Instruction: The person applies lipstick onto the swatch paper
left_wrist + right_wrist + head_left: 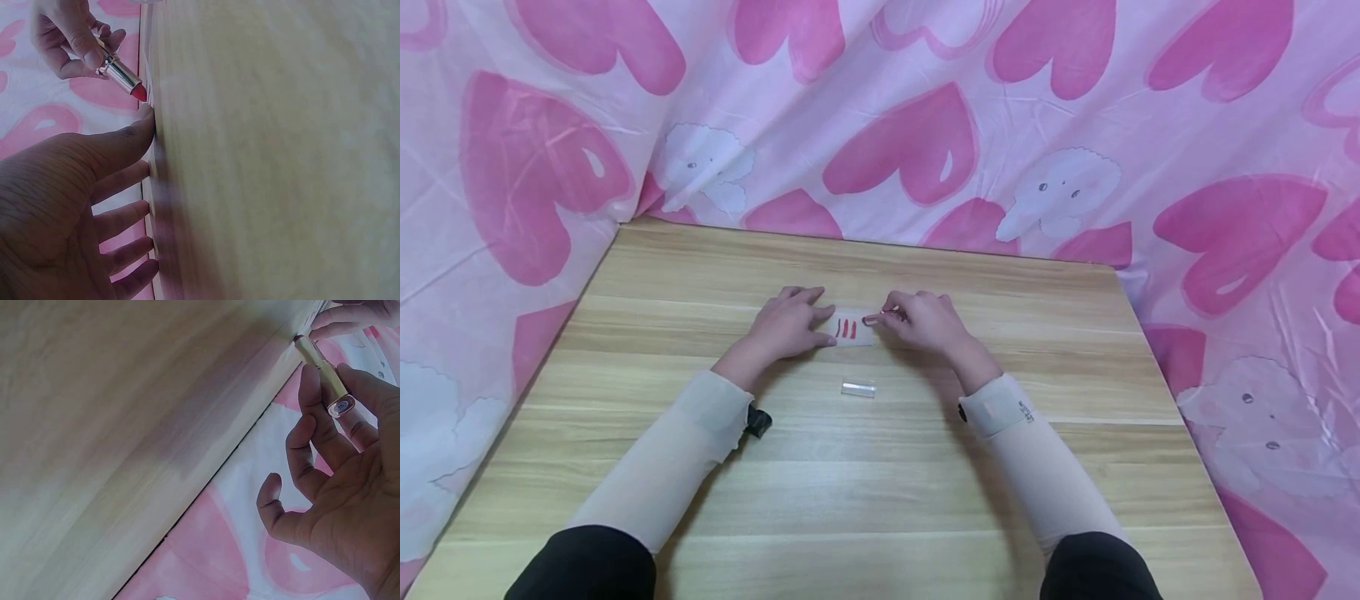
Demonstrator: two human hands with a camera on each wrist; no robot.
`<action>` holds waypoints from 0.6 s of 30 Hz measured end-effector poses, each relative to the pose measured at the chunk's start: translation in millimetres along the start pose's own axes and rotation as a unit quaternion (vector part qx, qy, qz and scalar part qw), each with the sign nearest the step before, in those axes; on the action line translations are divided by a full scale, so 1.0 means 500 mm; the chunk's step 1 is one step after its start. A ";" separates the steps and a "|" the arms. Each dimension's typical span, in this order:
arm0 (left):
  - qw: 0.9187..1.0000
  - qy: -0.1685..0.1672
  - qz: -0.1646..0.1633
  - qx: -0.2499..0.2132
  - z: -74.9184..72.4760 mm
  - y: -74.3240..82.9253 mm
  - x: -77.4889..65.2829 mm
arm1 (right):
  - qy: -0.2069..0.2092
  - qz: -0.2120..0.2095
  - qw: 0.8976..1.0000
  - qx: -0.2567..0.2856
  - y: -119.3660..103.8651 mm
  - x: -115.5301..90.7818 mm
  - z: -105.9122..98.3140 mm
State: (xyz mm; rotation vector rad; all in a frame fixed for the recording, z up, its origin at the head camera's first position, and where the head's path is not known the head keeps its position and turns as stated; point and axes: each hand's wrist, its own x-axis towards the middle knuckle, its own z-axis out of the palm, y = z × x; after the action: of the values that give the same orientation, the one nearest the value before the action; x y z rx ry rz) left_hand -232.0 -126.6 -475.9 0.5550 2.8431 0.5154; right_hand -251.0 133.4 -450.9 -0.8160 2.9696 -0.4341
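A small white sheet [863, 339] lies on the table with three red strokes [846, 328] side by side on it. At its left edge rests my left hand [788, 323], fingers spread and fairly straight, thumb toward the sheet. My right hand [923, 319] pinches a lipstick [122, 72] between thumb and fingers, its other fingers loosely bent. The lipstick has a shiny gold case and a red, pointed bullet [139, 92]. Its bullet end points left and down, right at the sheet's right side. In the right wrist view the base [341, 406] of the case faces the camera.
Nearer to me than the sheet, a clear, short cap-like tube [858, 389] lies on its side on the wood-grain table [865, 483]. Pink curtains with hearts [902, 150] hang along the table's back and both sides.
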 end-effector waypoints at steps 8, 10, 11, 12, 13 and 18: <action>1.000 0.004 -0.006 0.004 -0.001 0.003 0.000 | -0.004 -0.008 1.000 -0.008 -0.003 -0.004 0.001; 1.000 0.006 -0.008 0.008 -0.002 0.003 -0.001 | -0.007 -0.005 1.000 -0.006 -0.004 -0.006 0.002; 1.000 0.007 -0.010 0.010 -0.003 0.004 -0.002 | -0.008 -0.004 1.000 -0.003 -0.004 -0.007 0.002; 1.000 0.008 -0.012 0.011 -0.003 0.005 -0.003 | -0.009 -0.002 1.000 -0.001 -0.005 -0.008 0.001; 1.000 0.007 -0.014 0.012 -0.004 0.005 -0.003 | -0.011 0.000 1.000 0.000 -0.005 -0.009 0.002; 1.000 0.006 -0.025 0.011 -0.003 0.006 -0.004 | -0.010 -0.004 1.000 0.001 -0.004 -0.014 0.003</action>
State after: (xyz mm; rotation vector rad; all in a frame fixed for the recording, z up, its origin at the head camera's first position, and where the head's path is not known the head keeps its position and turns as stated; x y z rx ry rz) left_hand -229.8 -125.0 -472.9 0.4861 2.8691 0.4806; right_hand -244.1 134.8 -452.2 -0.8277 2.9493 -0.4262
